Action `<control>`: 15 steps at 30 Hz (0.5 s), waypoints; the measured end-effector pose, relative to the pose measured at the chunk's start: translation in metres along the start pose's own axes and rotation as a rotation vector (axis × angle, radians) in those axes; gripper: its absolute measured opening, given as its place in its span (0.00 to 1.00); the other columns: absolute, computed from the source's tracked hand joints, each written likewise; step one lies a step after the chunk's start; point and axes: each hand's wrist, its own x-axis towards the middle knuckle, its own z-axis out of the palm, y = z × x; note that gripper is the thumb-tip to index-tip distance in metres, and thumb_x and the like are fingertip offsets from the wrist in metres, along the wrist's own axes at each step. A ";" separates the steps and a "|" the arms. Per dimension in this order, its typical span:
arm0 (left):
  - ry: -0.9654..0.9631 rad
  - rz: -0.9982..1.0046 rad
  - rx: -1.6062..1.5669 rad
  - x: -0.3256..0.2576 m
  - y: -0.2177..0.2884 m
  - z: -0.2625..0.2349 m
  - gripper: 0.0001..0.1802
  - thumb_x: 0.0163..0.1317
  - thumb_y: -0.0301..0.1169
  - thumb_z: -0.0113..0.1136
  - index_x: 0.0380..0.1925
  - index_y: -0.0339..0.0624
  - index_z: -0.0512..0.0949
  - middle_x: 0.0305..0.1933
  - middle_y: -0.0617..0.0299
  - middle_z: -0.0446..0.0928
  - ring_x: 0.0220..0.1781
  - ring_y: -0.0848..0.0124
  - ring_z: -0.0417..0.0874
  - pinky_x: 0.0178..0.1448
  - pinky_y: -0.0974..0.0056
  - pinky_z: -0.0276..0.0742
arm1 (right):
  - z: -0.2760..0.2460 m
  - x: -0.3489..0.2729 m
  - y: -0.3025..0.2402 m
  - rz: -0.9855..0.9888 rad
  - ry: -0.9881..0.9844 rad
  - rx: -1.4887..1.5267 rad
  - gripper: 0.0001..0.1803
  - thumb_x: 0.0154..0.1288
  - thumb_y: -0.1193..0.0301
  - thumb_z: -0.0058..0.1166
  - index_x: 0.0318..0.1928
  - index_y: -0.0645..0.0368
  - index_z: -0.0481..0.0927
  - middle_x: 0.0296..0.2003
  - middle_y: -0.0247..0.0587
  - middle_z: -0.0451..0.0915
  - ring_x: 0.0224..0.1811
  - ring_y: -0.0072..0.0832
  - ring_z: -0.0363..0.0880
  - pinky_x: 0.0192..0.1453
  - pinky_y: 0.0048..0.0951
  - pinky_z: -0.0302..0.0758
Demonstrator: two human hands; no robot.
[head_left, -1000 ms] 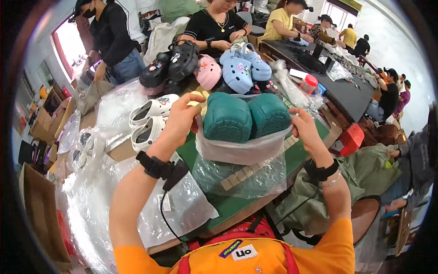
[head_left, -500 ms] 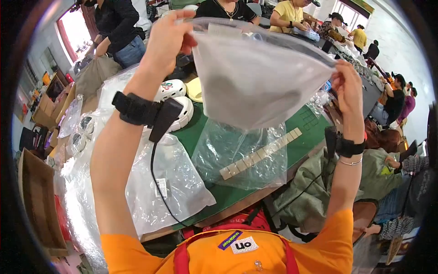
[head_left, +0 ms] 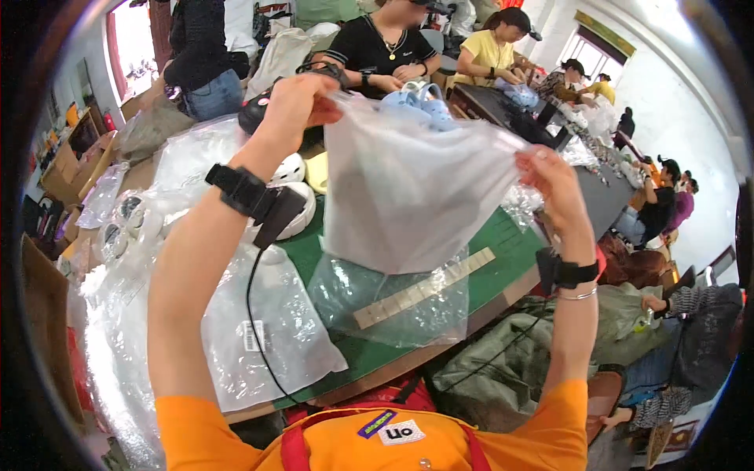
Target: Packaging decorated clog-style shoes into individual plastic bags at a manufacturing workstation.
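A frosted, translucent plastic bag (head_left: 393, 196) hangs stretched between my raised hands, above the table. My left hand (head_left: 302, 110) pinches its upper left corner, and my right hand (head_left: 554, 184) grips the upper right corner. Whether anything is inside the bag cannot be made out. Beneath it, a clear plastic bag (head_left: 448, 326) lies on the green tabletop (head_left: 506, 255), with a strip of pale squares (head_left: 424, 288) showing there. To the left rests another frosted bag (head_left: 290, 337) with a white label. Behind my left wrist are a white clog (head_left: 300, 213) and a yellow shoe (head_left: 316, 173).
Pale blue clogs (head_left: 420, 107) sit beyond the held bag, near a person in black (head_left: 361, 47). Plastic bags pile up on the left, beside a cardboard box (head_left: 47, 314). Green sacking (head_left: 503, 353) lies against the right table edge. Other people work along a dark table (head_left: 503, 110).
Both hands have come down with the bag, the right one also inward. The bag's taut top edge now sags, and the blue clogs behind it show.
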 end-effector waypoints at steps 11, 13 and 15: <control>-0.208 0.103 0.110 -0.010 -0.014 -0.026 0.16 0.54 0.21 0.47 0.45 0.32 0.71 0.38 0.56 0.77 0.41 0.71 0.79 0.46 0.69 0.76 | 0.004 -0.002 0.006 0.035 0.094 -0.177 0.13 0.62 0.72 0.48 0.47 0.59 0.72 0.31 0.31 0.73 0.28 0.15 0.68 0.28 0.16 0.67; -0.215 0.069 0.162 -0.010 -0.010 -0.031 0.14 0.57 0.22 0.50 0.44 0.33 0.71 0.38 0.58 0.77 0.41 0.72 0.79 0.47 0.70 0.75 | 0.006 -0.003 0.005 0.029 0.144 -0.193 0.10 0.61 0.71 0.49 0.44 0.58 0.73 0.30 0.30 0.73 0.27 0.15 0.70 0.26 0.16 0.67; -0.214 0.076 0.196 -0.012 -0.009 -0.033 0.13 0.58 0.25 0.51 0.43 0.33 0.72 0.35 0.59 0.77 0.38 0.73 0.79 0.45 0.71 0.76 | 0.006 -0.002 0.007 0.034 0.114 -0.083 0.09 0.62 0.70 0.49 0.42 0.58 0.74 0.30 0.30 0.73 0.28 0.16 0.72 0.27 0.16 0.69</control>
